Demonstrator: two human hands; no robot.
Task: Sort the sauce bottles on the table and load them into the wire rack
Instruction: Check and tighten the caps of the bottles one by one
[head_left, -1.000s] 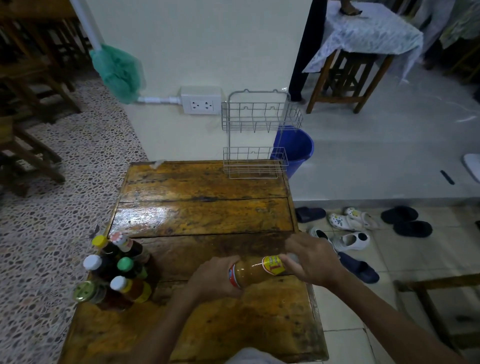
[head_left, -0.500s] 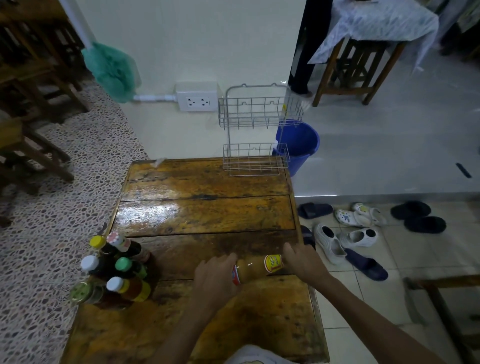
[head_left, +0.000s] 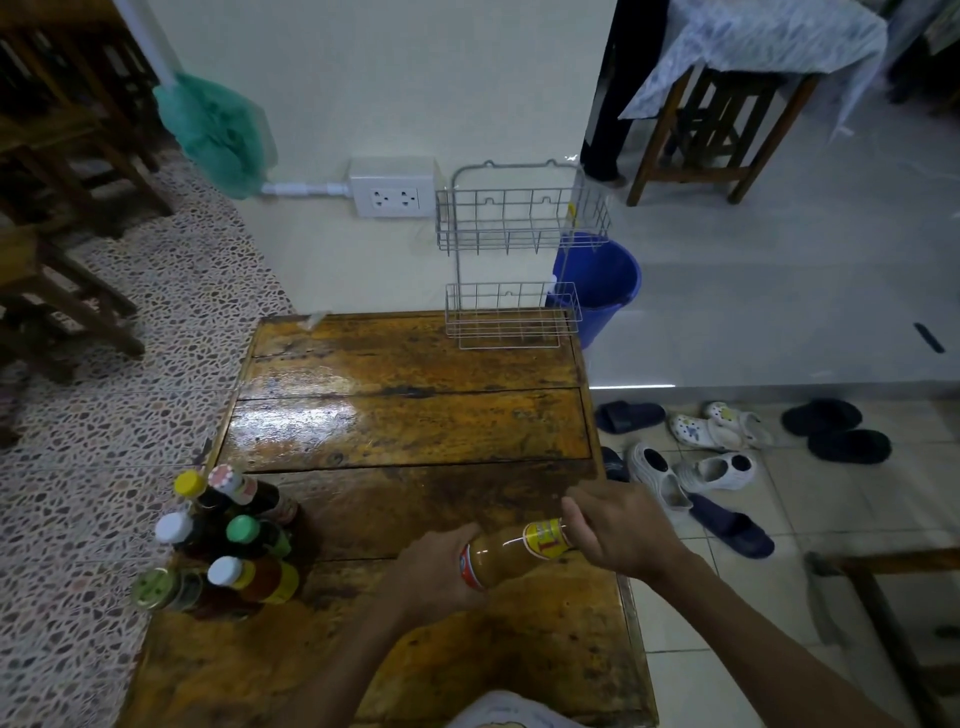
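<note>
A sauce bottle (head_left: 511, 552) filled with orange-brown sauce is held on its side, just above the near end of a worn wooden table (head_left: 405, 415), with a yellow label toward its neck and a red band toward its base. The left hand (head_left: 434, 574) wraps its curled fingers around the base end, and the right hand (head_left: 618, 530) closes over the neck end, hiding the cap. A cluster of other bottles (head_left: 223, 545) stands upright at the table's near left edge, packed close together, with yellow, patterned red-and-white, white, green and metallic lids. A two-tier wire rack (head_left: 514, 260) stands at the table's far right corner against a pale wall, both tiers bare. A white double power socket (head_left: 394, 189) sits on the wall just left of the rack, and a blue bucket (head_left: 602, 283) stands on the floor behind the rack's right side. Several sandals and clogs (head_left: 706, 457) lie on the tiled floor to the right of the table.
</note>
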